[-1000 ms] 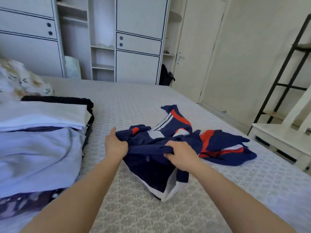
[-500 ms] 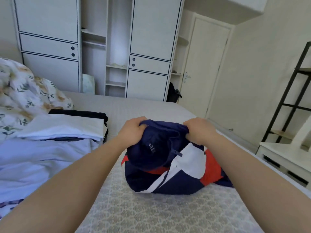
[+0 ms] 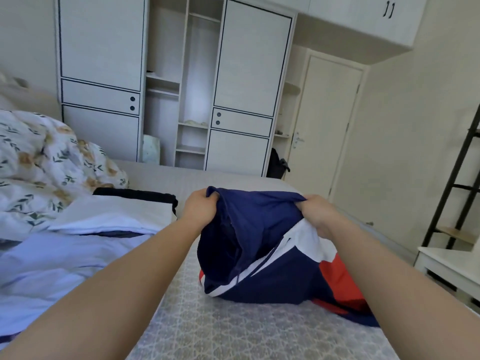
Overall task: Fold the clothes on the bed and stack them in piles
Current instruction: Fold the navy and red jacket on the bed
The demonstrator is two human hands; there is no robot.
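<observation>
White wardrobes (image 3: 104, 81) and a closed door (image 3: 330, 126) are seen behind a grey patterned bed (image 3: 207, 328). At the bed's middle, a navy, white and red garment (image 3: 262, 255) is held up, its lower part resting on the cover. Its top edge is gripped by the left hand (image 3: 200, 209) and the right hand (image 3: 315, 211), fingers curled into the cloth. A pile of folded clothes (image 3: 85, 229) lies left, a floral duvet (image 3: 44, 162) beyond. Compared with half a second ago, the garment is raised higher and stretched wider.
</observation>
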